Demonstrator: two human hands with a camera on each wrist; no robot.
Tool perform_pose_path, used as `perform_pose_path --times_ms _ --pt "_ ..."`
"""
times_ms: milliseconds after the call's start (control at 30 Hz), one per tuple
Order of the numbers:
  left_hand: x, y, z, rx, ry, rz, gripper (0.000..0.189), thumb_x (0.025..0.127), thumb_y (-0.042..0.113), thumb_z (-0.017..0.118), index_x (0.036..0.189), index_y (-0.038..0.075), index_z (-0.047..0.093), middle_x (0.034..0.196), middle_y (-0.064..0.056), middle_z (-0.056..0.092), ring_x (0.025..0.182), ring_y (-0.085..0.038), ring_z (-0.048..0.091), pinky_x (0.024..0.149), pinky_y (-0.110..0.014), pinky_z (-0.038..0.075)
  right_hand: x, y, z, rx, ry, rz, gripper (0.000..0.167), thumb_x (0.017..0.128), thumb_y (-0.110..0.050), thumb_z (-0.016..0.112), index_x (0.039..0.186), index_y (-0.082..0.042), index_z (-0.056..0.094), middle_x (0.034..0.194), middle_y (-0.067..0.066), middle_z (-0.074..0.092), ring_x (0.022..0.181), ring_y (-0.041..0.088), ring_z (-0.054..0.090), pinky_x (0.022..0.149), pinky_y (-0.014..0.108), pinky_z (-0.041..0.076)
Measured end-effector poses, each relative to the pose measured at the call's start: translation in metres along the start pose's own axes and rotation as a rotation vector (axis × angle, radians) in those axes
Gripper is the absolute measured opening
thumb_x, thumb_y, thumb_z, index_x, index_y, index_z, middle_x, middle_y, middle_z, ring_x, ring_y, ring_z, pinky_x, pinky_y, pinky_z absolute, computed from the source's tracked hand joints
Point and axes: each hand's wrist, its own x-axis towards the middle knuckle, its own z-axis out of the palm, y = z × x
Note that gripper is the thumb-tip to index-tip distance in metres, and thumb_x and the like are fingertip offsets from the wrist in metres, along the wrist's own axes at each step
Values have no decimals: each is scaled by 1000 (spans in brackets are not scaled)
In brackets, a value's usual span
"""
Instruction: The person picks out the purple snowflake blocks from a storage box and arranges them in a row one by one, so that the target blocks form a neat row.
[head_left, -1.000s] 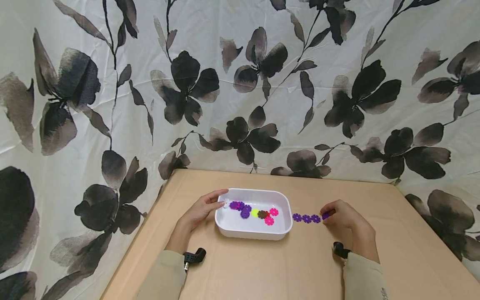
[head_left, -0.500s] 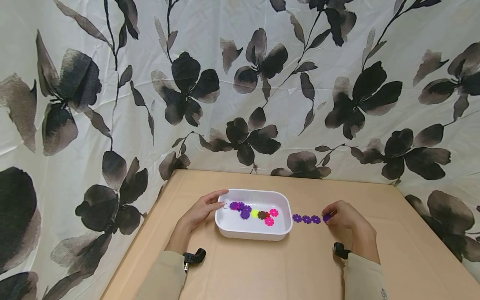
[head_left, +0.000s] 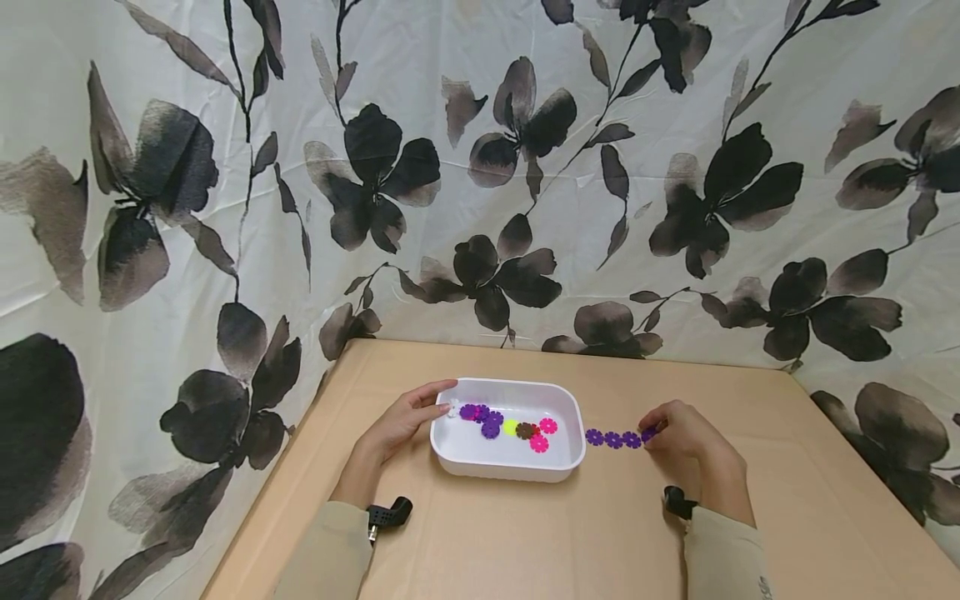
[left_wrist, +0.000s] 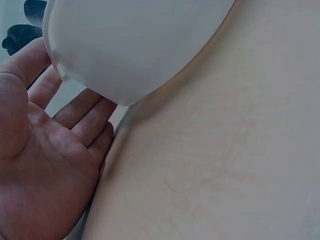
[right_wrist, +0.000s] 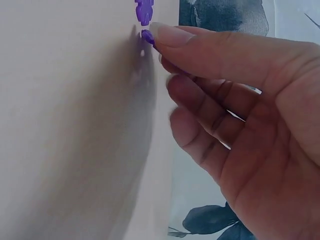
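Note:
My left hand (head_left: 397, 421) holds the left end of a white plastic tray (head_left: 502, 469), its thumb at the rim. In the left wrist view the tray's outer wall (left_wrist: 135, 45) stands beside the fingers. Between thumb and fingertip, my right hand (head_left: 690, 437) pinches a purple flower-shaped disc (right_wrist: 147, 36), tilted and partly hidden by the fingers. It is at the right end of a row of purple flower-shaped discs (head_left: 613, 439) on the table. A narrow gap shows between it and the nearest disc (right_wrist: 144, 11) in the right wrist view.
Inside the tray lie several purple discs (head_left: 491, 429), pink discs (head_left: 539, 444), a yellow-green disc (head_left: 510, 427), a brown disc (head_left: 525, 430) and white pieces near the left thumb. The tan table (head_left: 570, 542) ends at a floral cloth (head_left: 517, 208) behind.
My right hand has shifted slightly left, bringing the pinched purple disc closer to the end of the row. The left hand and the tray stay in place.

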Motion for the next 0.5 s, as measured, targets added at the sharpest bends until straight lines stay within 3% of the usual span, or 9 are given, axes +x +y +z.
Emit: perform_pose_path --times_ms 500 --pt "0 -2 -2 7 0 -17 54 100 24 70 152 19 55 166 -5 41 157 -28 31 130 -53 17 -2 2 1 -7 -1 66 29 84 3 81 113 1 76 110 18 74 104 34 67 102 60 53"
